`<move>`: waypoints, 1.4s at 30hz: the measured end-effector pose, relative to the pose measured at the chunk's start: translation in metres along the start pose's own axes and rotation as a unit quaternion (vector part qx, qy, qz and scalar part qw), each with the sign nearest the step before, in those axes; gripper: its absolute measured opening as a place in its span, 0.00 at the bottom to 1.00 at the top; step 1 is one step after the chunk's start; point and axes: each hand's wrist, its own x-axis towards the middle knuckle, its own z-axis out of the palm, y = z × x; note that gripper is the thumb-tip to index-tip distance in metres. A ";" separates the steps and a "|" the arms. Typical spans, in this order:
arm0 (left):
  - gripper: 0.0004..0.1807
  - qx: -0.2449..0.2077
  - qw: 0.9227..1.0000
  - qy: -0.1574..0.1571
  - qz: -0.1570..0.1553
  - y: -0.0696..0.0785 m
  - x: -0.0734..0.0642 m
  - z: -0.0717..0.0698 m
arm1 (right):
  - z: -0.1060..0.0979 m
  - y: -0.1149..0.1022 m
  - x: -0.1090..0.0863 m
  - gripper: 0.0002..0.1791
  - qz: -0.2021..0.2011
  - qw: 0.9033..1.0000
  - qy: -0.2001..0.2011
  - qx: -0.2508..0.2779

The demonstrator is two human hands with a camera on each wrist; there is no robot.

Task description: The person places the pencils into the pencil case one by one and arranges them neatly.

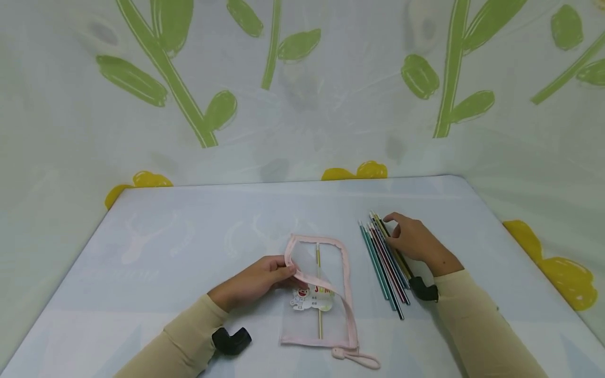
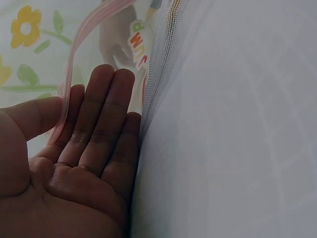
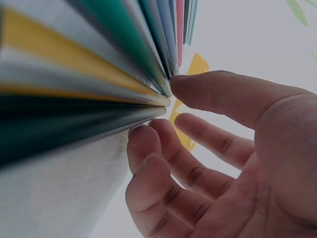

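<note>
My left hand [image 1: 257,281] pinches the pink zippered edge of a clear mesh pencil pouch [image 1: 348,273], lifting its upper flap at the left side. In the left wrist view, the thumb presses the pink edge [image 2: 67,84] against the fingers. A gold pencil [image 1: 318,255] lies lengthwise inside the pouch, partly behind a cartoon label [image 1: 312,298]. Right of the pouch, a loose bundle of colored pencils [image 1: 385,257] lies on the table. My right hand [image 1: 411,236] is at the bundle's far right side, thumb and fingers bent but apart, the thumb tip touching or nearly touching the pencils.
A pink wrist loop [image 1: 356,358] hangs from the pouch's lower right corner. The table [image 1: 189,231] has a pale printed cover. Behind it hangs a white cloth wall [image 1: 331,121] with green leaves and yellow shapes. Black wrist cameras are strapped on both sleeves.
</note>
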 end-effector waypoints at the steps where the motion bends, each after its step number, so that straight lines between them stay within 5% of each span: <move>1: 0.20 -0.003 1.000 -0.003 0.003 0.000 0.000 0.000 | 0.000 0.000 0.000 0.29 0.001 1.000 -0.002 0.000; 14: 0.20 0.005 1.000 -0.009 0.014 0.002 0.001 -0.002 | 0.001 0.000 0.001 0.31 -0.037 0.999 0.008 0.009; 42: 0.20 -0.002 1.000 0.000 0.008 -0.001 0.002 0.000 | 0.003 -0.002 0.000 0.33 -0.025 1.000 0.014 0.009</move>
